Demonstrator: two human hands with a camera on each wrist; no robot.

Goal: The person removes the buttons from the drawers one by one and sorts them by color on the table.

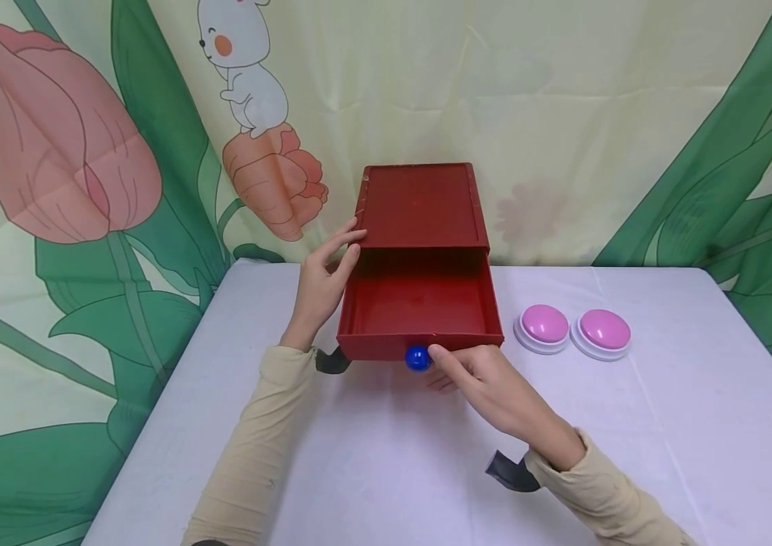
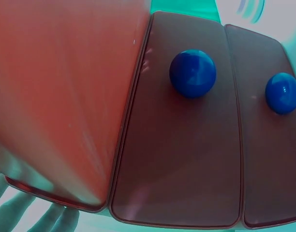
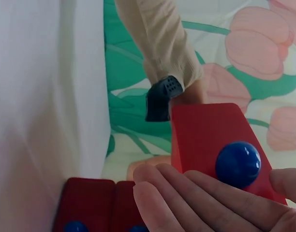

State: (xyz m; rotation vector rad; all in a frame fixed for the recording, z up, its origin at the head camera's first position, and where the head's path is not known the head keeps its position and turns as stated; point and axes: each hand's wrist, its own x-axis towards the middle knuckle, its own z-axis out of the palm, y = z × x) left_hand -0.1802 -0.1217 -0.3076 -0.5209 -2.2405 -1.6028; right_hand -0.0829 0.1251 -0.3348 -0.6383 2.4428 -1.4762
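Note:
A red drawer cabinet (image 1: 418,205) stands at the back of the table, its top drawer (image 1: 372,347) pulled out and bare inside. On the drawer's front is a round blue knob (image 1: 417,359). My right hand (image 1: 488,383) is at the knob; its thumb tip is by the knob's right side. In the right wrist view the fingers (image 3: 186,193) lie straight and apart from the thumb, with the knob (image 3: 238,164) visible between them. My left hand (image 1: 323,280) rests against the cabinet's left side, fingers extended. Lower drawer fronts (image 2: 174,159) with blue knobs (image 2: 192,73) are pushed in.
Two pink domed buttons with white bases, the nearer-left one (image 1: 544,324) and the other (image 1: 604,331), sit right of the cabinet. A white cloth covers the table (image 1: 386,470). A printed curtain (image 1: 550,136) hangs behind. Black camera mounts (image 1: 514,472) are on both wrists.

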